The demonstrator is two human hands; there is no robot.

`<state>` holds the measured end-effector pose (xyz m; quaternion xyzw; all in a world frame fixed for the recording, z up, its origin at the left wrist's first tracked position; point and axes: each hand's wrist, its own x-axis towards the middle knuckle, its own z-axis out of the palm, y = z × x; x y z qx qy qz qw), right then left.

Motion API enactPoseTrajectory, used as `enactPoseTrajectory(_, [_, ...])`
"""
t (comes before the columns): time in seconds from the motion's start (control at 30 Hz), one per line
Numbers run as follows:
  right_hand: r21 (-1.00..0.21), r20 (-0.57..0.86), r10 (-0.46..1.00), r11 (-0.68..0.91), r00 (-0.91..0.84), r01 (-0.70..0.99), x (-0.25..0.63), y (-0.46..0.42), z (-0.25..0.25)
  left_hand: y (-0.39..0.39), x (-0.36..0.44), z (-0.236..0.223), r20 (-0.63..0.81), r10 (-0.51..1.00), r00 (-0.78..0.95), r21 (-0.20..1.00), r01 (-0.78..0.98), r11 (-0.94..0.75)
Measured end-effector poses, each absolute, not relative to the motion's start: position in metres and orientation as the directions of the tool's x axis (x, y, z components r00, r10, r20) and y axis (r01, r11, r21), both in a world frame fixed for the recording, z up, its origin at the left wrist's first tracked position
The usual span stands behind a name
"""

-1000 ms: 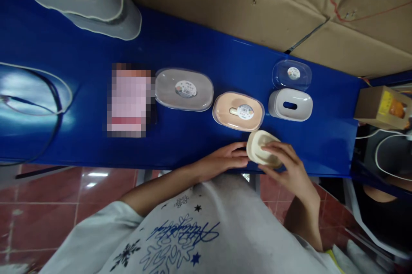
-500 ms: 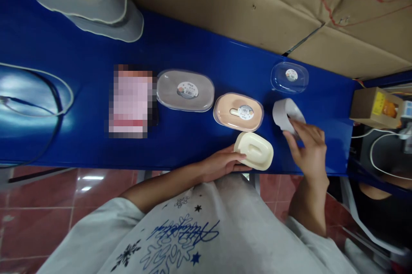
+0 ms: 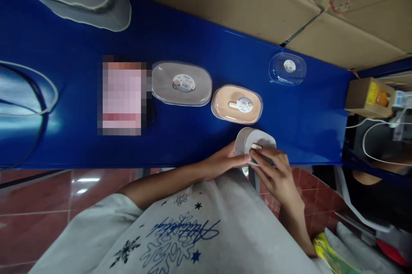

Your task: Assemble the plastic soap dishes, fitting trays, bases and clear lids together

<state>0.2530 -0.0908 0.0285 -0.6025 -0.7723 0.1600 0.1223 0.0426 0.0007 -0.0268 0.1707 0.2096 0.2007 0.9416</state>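
Note:
My left hand (image 3: 227,160) grips a small cream oval dish from its left side, thumb on top, near the table's front edge. Over that dish sits a light grey oval plastic piece (image 3: 246,137), and a short cream ridge (image 3: 256,146) shows through its middle. From the right, my right hand (image 3: 273,168) is closed on the grey piece, fingertips near the ridge. Most of the cream dish is hidden beneath it. Just behind stands a peach oval box (image 3: 222,103) with a clear lid and round label. A clear oval lid (image 3: 280,70) lies farther back.
A grey lidded oval box (image 3: 164,85) and a pixelated pink item (image 3: 122,93) lie leftward on the blue table (image 3: 193,145). Large grey containers (image 3: 96,12) stand back left. Cardboard (image 3: 225,3) lines the rear. A small carton (image 3: 360,98) and cables are at right, near another person's arm (image 3: 370,177).
My right hand has brought the grey piece from the table's right side leftward onto the cream dish. My left hand keeps its hold on the dish. The view has shifted slightly.

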Motion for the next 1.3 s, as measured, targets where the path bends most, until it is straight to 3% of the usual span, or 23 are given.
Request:
enactPoseTrajectory(0.13, [-0.416,0.052,0.956,0.285,-0.290,0.863,0.252,-0.092,0.029,0.000,0.039,-0.024,-0.331,0.529,0.781,0.521,-0.316,0.793])
enactPoseTrajectory(0.23, [-0.470,0.166,0.958,0.284,-0.233,0.835,0.269,-0.071,0.030,0.001,0.035,-0.024,-0.374,0.503,0.779,0.495,-0.291,0.819])
enactPoseTrajectory(0.33, [-0.375,0.271,0.958,0.197,-0.096,0.906,0.300,-0.017,0.026,0.002,0.031,-0.026,-0.431,0.471,0.770,0.454,-0.266,0.850])
enactPoseTrajectory(0.53, [-0.249,0.164,0.980,0.155,-0.116,0.956,0.363,0.105,-0.006,0.000,0.017,-0.028,-0.453,0.509,0.732,0.458,-0.299,0.837])
enactPoseTrajectory(0.73, [-0.135,0.125,0.980,0.169,-0.153,0.976,0.365,0.101,-0.008,0.005,0.014,-0.026,-0.475,0.506,0.720,0.445,-0.299,0.844])
enactPoseTrajectory(0.87, [-0.296,0.055,0.994,0.108,-0.096,0.949,0.360,0.070,0.002,0.009,0.021,-0.024,-0.485,0.471,0.737,0.421,-0.276,0.864])
enactPoseTrajectory(1.0, [-0.459,0.137,0.987,0.138,-0.084,0.878,0.339,0.024,0.018,0.009,0.025,-0.023,-0.425,0.464,0.777,0.443,-0.269,0.855])
enactPoseTrajectory(1.17, [-0.584,0.131,0.957,0.285,-0.258,0.760,0.286,-0.038,0.040,0.010,0.026,-0.018,-0.240,0.495,0.835,0.584,-0.283,0.761])
enactPoseTrajectory(1.3, [-0.567,0.215,0.943,0.331,-0.253,0.754,0.263,-0.053,0.039,0.013,0.024,-0.009,-0.134,0.554,0.821,0.720,-0.304,0.624])
